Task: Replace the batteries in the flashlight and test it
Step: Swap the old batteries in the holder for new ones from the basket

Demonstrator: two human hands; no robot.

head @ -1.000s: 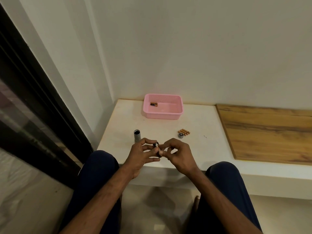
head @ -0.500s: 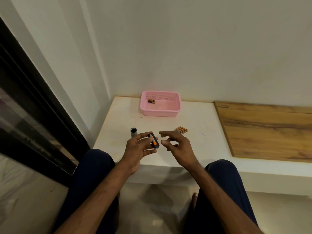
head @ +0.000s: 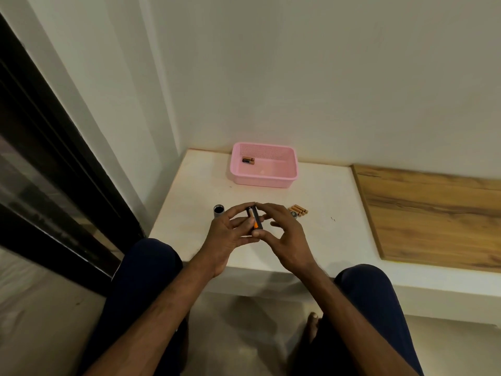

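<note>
A black battery holder (head: 255,219) with an orange-striped battery in it sits between both hands over the white ledge. My left hand (head: 230,234) grips it from the left and below. My right hand (head: 282,234) pinches its top and bottom ends with index finger and thumb. The grey flashlight tube (head: 218,211) stands upright on the ledge just left of my left hand, open end up. Several copper-coloured batteries (head: 299,209) lie to the right, beside a small round cap (head: 293,214). One battery (head: 248,160) lies in the pink basket (head: 264,181).
The white ledge (head: 189,207) ends at a wall corner on the left and back. A wooden board (head: 433,215) covers its right part. A dark window frame (head: 54,158) runs along the left. My knees are below the ledge's front edge.
My right hand, open and apart half a second ago, has come back onto the battery holder. The holder has turned more upright in my left hand.
</note>
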